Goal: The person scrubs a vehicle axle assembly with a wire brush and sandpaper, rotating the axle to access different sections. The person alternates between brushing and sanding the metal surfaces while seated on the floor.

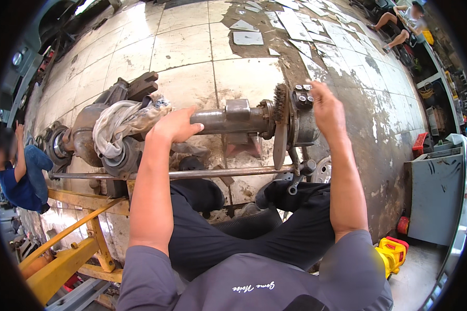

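A long greasy vehicle axle (218, 122) lies crosswise in front of me. My left hand (176, 126) rests on its tube, thumb out and fingers spread over the metal, next to a dirty grey rag (114, 124) draped over the bulky axle housing (85, 124). At the right end, my right hand (328, 110) is beside the metal hub (305, 129), its fingers curled toward a block with several bolt heads (303, 94). What those fingers hold, if anything, is hidden. A brown, bristly-edged piece (280, 103) stands against the hub. Nearer to me runs a thin steel rod (223, 173).
A yellow metal frame (70, 262) stands at lower left. A grey cabinet (435, 197) is on the right, with a yellow-and-red object (393, 255) nearer me. Broken tiles (296, 26) lie far off. One person (23, 171) is at left, another (402, 26) sits far right.
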`<state>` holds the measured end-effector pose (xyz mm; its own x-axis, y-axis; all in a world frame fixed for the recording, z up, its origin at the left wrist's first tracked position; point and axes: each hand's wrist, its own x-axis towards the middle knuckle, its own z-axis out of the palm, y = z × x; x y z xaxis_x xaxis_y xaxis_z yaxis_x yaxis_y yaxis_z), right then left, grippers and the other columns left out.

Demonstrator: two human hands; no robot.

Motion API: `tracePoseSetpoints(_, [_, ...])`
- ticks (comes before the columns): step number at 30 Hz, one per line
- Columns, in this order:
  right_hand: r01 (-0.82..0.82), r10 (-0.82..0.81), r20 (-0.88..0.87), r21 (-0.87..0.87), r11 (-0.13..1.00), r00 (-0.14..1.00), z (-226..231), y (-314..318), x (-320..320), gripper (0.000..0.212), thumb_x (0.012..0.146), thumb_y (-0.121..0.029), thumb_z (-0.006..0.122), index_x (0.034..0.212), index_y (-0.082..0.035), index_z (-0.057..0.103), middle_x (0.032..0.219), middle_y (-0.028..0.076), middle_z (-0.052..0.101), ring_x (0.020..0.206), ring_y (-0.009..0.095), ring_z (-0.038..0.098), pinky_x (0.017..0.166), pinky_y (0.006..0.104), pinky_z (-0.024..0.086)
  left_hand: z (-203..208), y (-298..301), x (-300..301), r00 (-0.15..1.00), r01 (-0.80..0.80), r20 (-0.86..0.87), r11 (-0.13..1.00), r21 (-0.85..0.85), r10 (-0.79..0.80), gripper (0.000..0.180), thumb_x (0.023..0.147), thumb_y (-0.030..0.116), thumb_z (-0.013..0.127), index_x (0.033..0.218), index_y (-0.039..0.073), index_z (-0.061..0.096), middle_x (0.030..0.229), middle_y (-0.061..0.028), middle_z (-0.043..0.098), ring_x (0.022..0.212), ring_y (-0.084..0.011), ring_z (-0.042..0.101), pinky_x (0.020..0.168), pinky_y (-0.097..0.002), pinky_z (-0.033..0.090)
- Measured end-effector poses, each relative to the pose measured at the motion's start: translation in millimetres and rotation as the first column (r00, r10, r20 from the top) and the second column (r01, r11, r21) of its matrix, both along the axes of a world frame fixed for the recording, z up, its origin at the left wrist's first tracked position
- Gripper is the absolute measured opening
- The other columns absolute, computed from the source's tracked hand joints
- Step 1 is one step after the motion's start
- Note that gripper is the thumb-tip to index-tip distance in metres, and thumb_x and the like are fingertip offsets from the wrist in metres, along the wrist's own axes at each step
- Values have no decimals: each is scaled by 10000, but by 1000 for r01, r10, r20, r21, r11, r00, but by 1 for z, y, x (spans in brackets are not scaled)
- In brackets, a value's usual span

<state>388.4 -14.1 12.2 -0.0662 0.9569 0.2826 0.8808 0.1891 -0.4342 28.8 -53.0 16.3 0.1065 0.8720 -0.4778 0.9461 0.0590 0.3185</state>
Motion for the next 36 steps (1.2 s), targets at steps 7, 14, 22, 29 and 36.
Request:
tracePoseSetpoints(7, [-91, 103, 118, -98, 991, 988, -22, -1, 10, 346, 1001, -290, 498, 1245, -79, 622, 1362, 133, 567, 1332, 356, 448, 1085, 439, 385, -8, 2, -3, 1000, 15, 1, 1000, 17, -15, 685, 902, 379, 627, 1440, 15, 409, 1405, -230, 497, 1306, -341, 482, 1096, -385, 376])
tracePoseSetpoints(14, [-56, 68, 136, -89, 994, 988, -30, 2, 5, 348, 999, -287, 500, 1252, -81, 620, 1368, 147, 559, 1339, 367, 439, 1087, 441, 388, -12, 4, -3, 986, -14, -167, 999, 39, 21, 726, 903, 414, 627, 1464, 25, 384, 1497, -217, 396, 1427, -374, 305, 1154, -430, 297])
tracePoseSetpoints(22, [46, -47, -23, -27, 999, 999, -18, 4, 13, 328, 999, -271, 510, 1216, -67, 648, 1333, 148, 584, 1321, 375, 457, 1064, 440, 411, -16, 3, 10, 999, 1, -30, 924, 381, 11, 814, 879, 396, 662, 1539, 146, 259, 1586, -181, 238, 1475, -375, 184, 1162, -586, 191])
tracePoseSetpoints(29, [-90, 94, 90, -49, 995, 992, -26, -6, 12, 344, 1002, -282, 496, 1236, -66, 624, 1336, 135, 585, 1307, 364, 474, 1049, 438, 419, -22, 6, 39, 990, 130, -33, 786, 604, -139, 864, 860, 382, 687, 1556, 183, 217, 1614, -152, 168, 1483, -375, 158, 1157, -599, 184])
tracePoseSetpoints(36, [-73, 81, 82, -104, 992, 993, -18, -1, 5, 330, 1000, -250, 487, 1228, -55, 627, 1343, 146, 578, 1304, 400, 467, 1066, 455, 404, -18, 5, 35, 986, 90, 70, 840, 535, -150, 858, 840, 337, 704, 1545, 159, 250, 1612, -177, 151, 1485, -387, 137, 1159, -597, 183])
